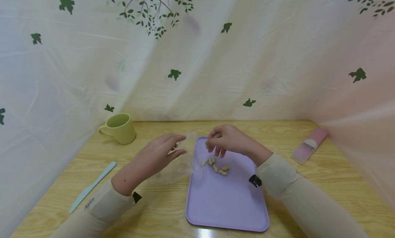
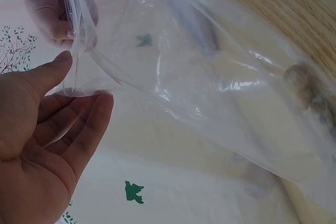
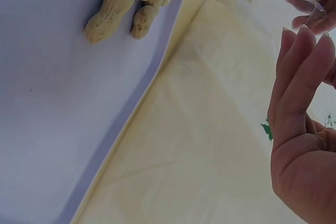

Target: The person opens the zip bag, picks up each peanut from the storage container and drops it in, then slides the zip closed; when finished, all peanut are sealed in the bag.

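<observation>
My left hand (image 1: 154, 154) holds the mouth of a clear plastic bag (image 1: 179, 167) between thumb and fingers, and the film hangs down beside the tray. In the left wrist view the bag (image 2: 157, 72) spreads out from that hand (image 2: 47, 135). Brownish lumps (image 2: 307, 87) show at its far end; whether they are inside or behind it I cannot tell. My right hand (image 1: 228, 140) is above the tray's far end, pinching a small pale peanut (image 1: 207, 146) mostly covered by fingers. Several peanuts (image 1: 215, 168) lie below on the lilac tray (image 1: 226, 203).
A green mug (image 1: 121, 128) stands at the back left. Nearer on that side lies a pale blue table knife (image 1: 92, 186). A pink case with a translucent end (image 1: 309, 145) rests at the right. Patterned sheeting (image 1: 197, 59) closes off the table's back and sides.
</observation>
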The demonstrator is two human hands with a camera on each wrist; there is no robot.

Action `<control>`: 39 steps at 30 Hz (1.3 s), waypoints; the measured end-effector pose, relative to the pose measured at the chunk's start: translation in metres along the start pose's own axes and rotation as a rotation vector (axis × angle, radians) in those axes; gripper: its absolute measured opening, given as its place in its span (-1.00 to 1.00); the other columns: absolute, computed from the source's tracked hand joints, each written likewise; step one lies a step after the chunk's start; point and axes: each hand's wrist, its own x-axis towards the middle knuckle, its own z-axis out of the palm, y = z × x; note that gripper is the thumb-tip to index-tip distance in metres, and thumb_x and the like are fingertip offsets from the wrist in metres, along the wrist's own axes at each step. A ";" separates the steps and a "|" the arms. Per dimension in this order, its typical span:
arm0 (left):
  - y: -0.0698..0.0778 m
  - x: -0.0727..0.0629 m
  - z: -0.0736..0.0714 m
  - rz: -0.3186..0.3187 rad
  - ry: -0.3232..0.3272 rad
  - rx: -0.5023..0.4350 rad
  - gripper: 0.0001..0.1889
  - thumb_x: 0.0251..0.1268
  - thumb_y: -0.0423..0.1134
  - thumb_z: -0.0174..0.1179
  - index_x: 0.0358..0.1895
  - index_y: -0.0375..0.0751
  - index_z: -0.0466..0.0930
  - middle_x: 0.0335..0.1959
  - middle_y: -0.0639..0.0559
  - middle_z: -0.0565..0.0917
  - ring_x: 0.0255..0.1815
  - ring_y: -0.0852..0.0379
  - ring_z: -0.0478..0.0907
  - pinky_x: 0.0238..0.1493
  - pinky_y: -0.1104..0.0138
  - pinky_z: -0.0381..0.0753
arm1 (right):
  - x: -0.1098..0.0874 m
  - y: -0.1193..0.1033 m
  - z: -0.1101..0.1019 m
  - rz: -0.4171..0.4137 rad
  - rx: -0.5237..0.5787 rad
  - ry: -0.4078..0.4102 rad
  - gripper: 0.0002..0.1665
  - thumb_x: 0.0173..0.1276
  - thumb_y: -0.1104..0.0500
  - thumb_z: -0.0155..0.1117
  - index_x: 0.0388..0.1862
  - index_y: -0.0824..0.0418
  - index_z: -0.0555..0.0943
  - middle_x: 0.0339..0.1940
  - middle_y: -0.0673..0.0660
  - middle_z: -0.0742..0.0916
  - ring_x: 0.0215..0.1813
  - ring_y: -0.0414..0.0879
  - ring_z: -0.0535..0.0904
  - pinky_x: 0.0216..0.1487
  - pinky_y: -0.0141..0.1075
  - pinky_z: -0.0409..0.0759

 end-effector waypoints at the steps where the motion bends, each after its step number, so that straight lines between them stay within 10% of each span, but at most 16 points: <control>1: 0.000 0.000 0.000 -0.002 -0.003 0.000 -0.50 0.44 -0.12 0.43 0.31 -0.28 0.63 0.10 -0.12 0.80 -0.10 0.09 0.81 -0.05 0.23 0.85 | 0.000 -0.001 0.001 -0.005 0.005 -0.006 -0.74 0.51 0.06 0.34 -0.03 0.23 0.71 -0.19 0.23 0.88 -0.36 -0.03 0.78 -0.30 -0.16 0.83; 14: 0.000 0.002 -0.002 -0.007 0.002 0.000 -0.51 0.44 -0.12 0.42 0.31 -0.29 0.64 0.09 -0.12 0.80 -0.12 0.07 0.80 -0.07 0.21 0.84 | -0.001 -0.008 0.008 -0.018 0.025 -0.058 -0.70 0.55 0.03 0.33 0.06 0.22 0.65 -0.22 0.12 0.88 -0.22 0.32 0.80 -0.28 -0.06 0.84; 39: 0.001 0.004 -0.004 -0.003 0.018 -0.006 -0.52 0.44 -0.13 0.42 0.30 -0.28 0.64 0.07 -0.11 0.80 -0.13 0.07 0.80 -0.06 0.20 0.84 | -0.003 -0.010 0.011 -0.002 0.052 -0.090 -0.70 0.62 0.05 0.23 0.09 0.25 0.64 -0.01 0.28 0.87 -0.31 0.05 0.82 -0.29 -0.12 0.84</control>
